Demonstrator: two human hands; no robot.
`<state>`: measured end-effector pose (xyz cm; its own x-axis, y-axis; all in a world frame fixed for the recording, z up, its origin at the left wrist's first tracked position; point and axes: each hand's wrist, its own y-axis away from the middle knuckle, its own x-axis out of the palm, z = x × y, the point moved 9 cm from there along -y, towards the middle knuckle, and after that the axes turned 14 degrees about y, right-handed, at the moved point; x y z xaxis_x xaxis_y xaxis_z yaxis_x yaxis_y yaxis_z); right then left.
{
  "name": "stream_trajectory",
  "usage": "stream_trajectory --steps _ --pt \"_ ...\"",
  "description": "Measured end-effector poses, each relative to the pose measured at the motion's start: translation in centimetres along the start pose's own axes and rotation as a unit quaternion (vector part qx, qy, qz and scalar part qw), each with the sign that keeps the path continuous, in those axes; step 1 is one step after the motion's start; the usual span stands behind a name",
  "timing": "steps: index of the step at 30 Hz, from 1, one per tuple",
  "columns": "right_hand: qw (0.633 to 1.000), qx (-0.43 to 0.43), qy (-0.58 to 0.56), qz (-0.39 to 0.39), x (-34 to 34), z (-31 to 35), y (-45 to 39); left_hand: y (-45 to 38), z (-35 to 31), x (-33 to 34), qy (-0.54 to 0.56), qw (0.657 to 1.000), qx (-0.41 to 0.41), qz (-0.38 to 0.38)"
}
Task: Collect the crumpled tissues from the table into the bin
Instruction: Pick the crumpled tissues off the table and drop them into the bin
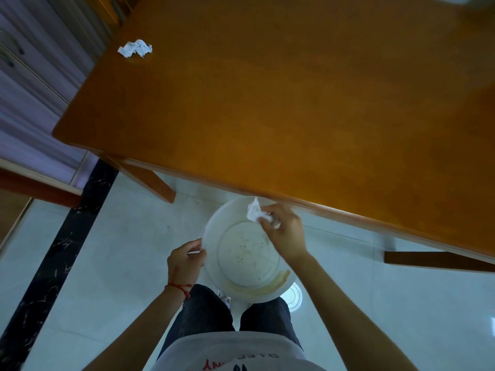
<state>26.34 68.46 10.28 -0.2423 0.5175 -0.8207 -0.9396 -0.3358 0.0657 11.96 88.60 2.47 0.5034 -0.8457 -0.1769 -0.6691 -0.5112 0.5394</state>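
Upper left of frame: one crumpled white tissue [135, 48] left on the orange wooden table [267, 103]. Lower centre: left hand [186, 259] gripping the rim of the round white plastic bin [214, 231] (bare inside, stained). Right of it: right hand [284, 231] pinching another crumpled tissue [254, 211] over the opening, not yet dropped.

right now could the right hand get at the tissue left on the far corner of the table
Probably not yet. The right hand already pinches a crumpled tissue over the bin, so it is busy. The other tissue lies across bare table with nothing blocking it, but it looks a long reach from here.
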Motion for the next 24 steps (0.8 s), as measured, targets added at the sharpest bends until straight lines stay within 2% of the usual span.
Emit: stream_trajectory --steps 3,5,7,11,14,20,24 --pt "0.993 0.018 -0.001 0.118 3.0 -0.7 2.9 0.4 0.5 -0.8 0.005 1.000 0.008 -0.024" --pt "0.986 0.011 0.014 0.167 4.1 -1.1 4.2 0.9 0.9 -1.4 0.018 0.999 0.002 -0.039" --pt "0.986 0.003 0.030 0.163 3.7 -1.4 4.9 1.4 1.5 -2.0 0.029 0.998 -0.002 -0.049" --pt "0.995 -0.017 0.060 0.081 1.1 -2.2 5.1 2.7 2.7 -3.2 0.051 0.996 -0.001 -0.079" --pt "0.995 0.020 0.090 0.049 -0.2 -4.2 5.4 4.0 3.8 -3.9 0.071 0.992 -0.010 -0.103" --pt "0.987 0.071 0.077 0.120 1.6 -6.2 6.4 6.9 5.7 -5.2 0.131 0.979 -0.015 -0.152" --pt "0.982 0.051 0.064 0.168 3.7 -4.5 7.1 9.6 7.3 -7.1 0.162 0.966 -0.024 -0.199"
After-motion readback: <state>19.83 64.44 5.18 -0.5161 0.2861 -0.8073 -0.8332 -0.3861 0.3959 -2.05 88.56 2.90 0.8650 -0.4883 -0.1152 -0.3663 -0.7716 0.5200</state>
